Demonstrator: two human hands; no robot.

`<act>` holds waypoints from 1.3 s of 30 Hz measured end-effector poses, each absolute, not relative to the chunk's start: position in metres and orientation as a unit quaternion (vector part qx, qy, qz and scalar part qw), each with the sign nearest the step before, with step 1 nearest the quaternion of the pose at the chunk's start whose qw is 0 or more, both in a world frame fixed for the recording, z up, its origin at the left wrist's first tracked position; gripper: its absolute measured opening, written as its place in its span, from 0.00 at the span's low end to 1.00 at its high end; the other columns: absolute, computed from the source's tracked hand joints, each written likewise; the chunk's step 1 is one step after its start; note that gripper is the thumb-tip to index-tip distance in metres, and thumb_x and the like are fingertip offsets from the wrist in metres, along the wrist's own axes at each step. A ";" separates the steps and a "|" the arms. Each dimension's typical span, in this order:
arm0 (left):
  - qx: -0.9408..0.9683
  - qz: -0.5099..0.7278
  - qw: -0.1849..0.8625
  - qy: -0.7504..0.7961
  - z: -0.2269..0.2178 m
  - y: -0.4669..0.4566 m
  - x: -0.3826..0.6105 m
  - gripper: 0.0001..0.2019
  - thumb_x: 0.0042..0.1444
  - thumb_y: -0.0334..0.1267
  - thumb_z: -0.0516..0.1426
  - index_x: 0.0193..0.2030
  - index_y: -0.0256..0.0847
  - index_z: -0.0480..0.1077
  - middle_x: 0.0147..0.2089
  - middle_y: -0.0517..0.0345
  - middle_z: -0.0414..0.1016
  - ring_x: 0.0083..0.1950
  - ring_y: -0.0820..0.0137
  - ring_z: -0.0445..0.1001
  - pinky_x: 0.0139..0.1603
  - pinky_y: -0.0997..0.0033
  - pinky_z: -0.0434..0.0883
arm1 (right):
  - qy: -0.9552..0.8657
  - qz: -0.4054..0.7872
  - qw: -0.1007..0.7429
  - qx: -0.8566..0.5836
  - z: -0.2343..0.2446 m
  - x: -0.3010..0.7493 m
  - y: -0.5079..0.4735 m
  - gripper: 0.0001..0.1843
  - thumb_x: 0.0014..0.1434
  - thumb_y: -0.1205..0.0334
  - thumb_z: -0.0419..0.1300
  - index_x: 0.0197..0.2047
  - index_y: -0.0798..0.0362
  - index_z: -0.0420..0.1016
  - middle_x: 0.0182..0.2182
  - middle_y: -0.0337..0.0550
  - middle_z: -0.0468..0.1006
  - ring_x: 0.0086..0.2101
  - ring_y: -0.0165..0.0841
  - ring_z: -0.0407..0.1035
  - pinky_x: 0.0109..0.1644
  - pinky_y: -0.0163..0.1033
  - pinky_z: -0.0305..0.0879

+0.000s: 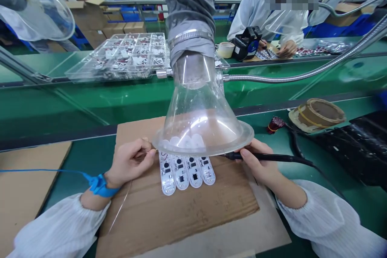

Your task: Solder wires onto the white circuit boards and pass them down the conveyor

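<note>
Several white circuit boards [182,173] with rounded ends lie side by side on a cardboard sheet [193,209], their far ends seen through a clear fume hood [199,125]. At their left, my left hand [133,159], closed in a pinch, holds a thin solder wire [121,205] whose tail trails down over the cardboard. A blue wrist strap [102,185] is around that wrist. My right hand [261,161] is wrapped round a black soldering iron [272,157] that points left toward the boards. The hood's rim hides the iron's tip and the wire's end.
The hood hangs low between my hands from a grey duct [193,4]. Right of it are a bundle of dark red wires [275,124], a cardboard spool [322,113] and black bags [363,145]. Beyond the divider stand clear compartment trays [127,54]; a co-worker [250,8] sits opposite.
</note>
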State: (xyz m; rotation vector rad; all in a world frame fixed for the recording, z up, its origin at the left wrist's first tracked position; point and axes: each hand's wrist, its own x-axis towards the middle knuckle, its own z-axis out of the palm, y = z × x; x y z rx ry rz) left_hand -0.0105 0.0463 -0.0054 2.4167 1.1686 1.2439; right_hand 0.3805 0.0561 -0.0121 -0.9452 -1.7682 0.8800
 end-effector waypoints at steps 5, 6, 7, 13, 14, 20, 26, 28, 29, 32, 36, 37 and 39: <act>0.812 0.423 0.087 0.394 -0.004 0.046 -0.009 0.11 0.65 0.28 0.58 0.31 0.42 0.64 0.23 0.72 0.55 0.22 0.78 0.54 0.23 0.77 0.53 | -0.738 0.325 0.451 -0.383 -0.010 0.382 0.058 0.19 0.76 0.44 0.61 0.38 0.47 0.80 0.29 0.41 0.81 0.27 0.35 0.75 0.29 0.39 0.70; 0.812 0.423 0.087 0.393 -0.003 0.046 -0.008 0.12 0.65 0.28 0.58 0.31 0.42 0.63 0.23 0.71 0.55 0.21 0.78 0.54 0.23 0.77 0.52 | -0.738 0.325 0.448 -0.386 -0.010 0.382 0.058 0.20 0.76 0.43 0.61 0.38 0.47 0.80 0.29 0.42 0.82 0.28 0.36 0.76 0.30 0.40 0.70; 0.813 0.421 0.087 0.393 -0.002 0.046 -0.008 0.12 0.65 0.29 0.58 0.31 0.43 0.63 0.22 0.71 0.55 0.21 0.78 0.54 0.23 0.77 0.52 | -0.736 0.327 0.446 -0.390 -0.010 0.382 0.058 0.20 0.76 0.42 0.61 0.38 0.47 0.81 0.29 0.42 0.82 0.28 0.37 0.76 0.30 0.41 0.70; 0.830 0.402 0.084 0.378 -0.002 0.046 -0.007 0.10 0.65 0.29 0.58 0.32 0.42 0.65 0.22 0.72 0.57 0.21 0.79 0.54 0.22 0.76 0.52 | -0.728 0.339 0.432 -0.411 -0.009 0.381 0.058 0.25 0.73 0.36 0.61 0.36 0.47 0.81 0.28 0.44 0.81 0.29 0.39 0.77 0.30 0.43 0.70; 0.832 0.401 0.083 0.375 -0.002 0.046 -0.007 0.10 0.65 0.29 0.59 0.32 0.42 0.66 0.22 0.72 0.57 0.21 0.79 0.54 0.22 0.76 0.52 | -0.729 0.337 0.432 -0.411 -0.008 0.381 0.058 0.24 0.73 0.36 0.61 0.36 0.47 0.81 0.27 0.43 0.81 0.29 0.39 0.76 0.30 0.43 0.70; 0.829 0.400 0.087 0.381 -0.003 0.046 -0.009 0.09 0.65 0.28 0.58 0.33 0.42 0.66 0.23 0.71 0.58 0.22 0.78 0.55 0.23 0.77 0.55 | -0.712 0.340 0.463 -0.404 -0.011 0.382 0.055 0.20 0.75 0.42 0.62 0.37 0.46 0.81 0.27 0.41 0.80 0.25 0.35 0.74 0.28 0.40 0.68; 0.809 0.431 0.075 0.391 -0.004 0.045 -0.010 0.11 0.64 0.27 0.59 0.33 0.43 0.64 0.24 0.71 0.55 0.22 0.78 0.55 0.23 0.77 0.53 | -0.687 0.365 0.469 -0.418 -0.011 0.379 0.053 0.22 0.75 0.40 0.62 0.37 0.47 0.80 0.25 0.40 0.79 0.23 0.34 0.73 0.27 0.40 0.67; 0.807 0.437 0.075 0.390 -0.002 0.045 -0.009 0.11 0.63 0.27 0.59 0.33 0.43 0.64 0.24 0.71 0.56 0.22 0.78 0.55 0.23 0.77 0.53 | -0.702 0.358 0.456 -0.413 -0.008 0.377 0.052 0.22 0.75 0.39 0.62 0.37 0.47 0.80 0.25 0.40 0.80 0.22 0.35 0.74 0.27 0.40 0.68; 0.806 0.440 0.076 0.389 -0.002 0.045 -0.008 0.11 0.63 0.26 0.58 0.33 0.43 0.63 0.24 0.71 0.56 0.22 0.78 0.54 0.23 0.77 0.53 | -0.710 0.354 0.451 -0.409 -0.007 0.375 0.052 0.23 0.75 0.39 0.62 0.37 0.47 0.80 0.25 0.40 0.80 0.22 0.35 0.75 0.26 0.40 0.68; 0.804 0.441 0.077 0.392 0.000 0.046 -0.006 0.12 0.62 0.27 0.58 0.31 0.44 0.61 0.23 0.71 0.54 0.22 0.78 0.53 0.23 0.75 0.51 | -0.728 0.340 0.438 -0.404 -0.004 0.372 0.053 0.24 0.75 0.38 0.60 0.37 0.47 0.80 0.24 0.39 0.80 0.21 0.34 0.75 0.26 0.40 0.68; 0.804 0.417 0.089 0.415 0.000 0.045 -0.007 0.11 0.63 0.31 0.57 0.29 0.43 0.62 0.22 0.70 0.56 0.21 0.77 0.54 0.22 0.74 0.52 | -0.738 0.329 0.420 -0.413 -0.003 0.372 0.054 0.26 0.75 0.36 0.59 0.37 0.47 0.80 0.24 0.40 0.80 0.22 0.35 0.75 0.26 0.41 0.68; 0.805 0.412 0.091 0.418 -0.001 0.045 -0.007 0.11 0.63 0.32 0.57 0.30 0.43 0.63 0.22 0.70 0.56 0.21 0.77 0.54 0.22 0.75 0.52 | -0.741 0.325 0.418 -0.413 -0.003 0.372 0.054 0.26 0.75 0.36 0.59 0.37 0.47 0.80 0.24 0.41 0.80 0.23 0.36 0.75 0.27 0.41 0.68; 0.809 0.407 0.094 0.413 -0.001 0.046 -0.008 0.10 0.64 0.32 0.58 0.30 0.43 0.65 0.21 0.70 0.57 0.21 0.77 0.55 0.22 0.75 0.53 | -0.748 0.316 0.416 -0.409 -0.004 0.372 0.055 0.25 0.76 0.36 0.58 0.37 0.46 0.80 0.25 0.41 0.81 0.24 0.36 0.76 0.28 0.41 0.69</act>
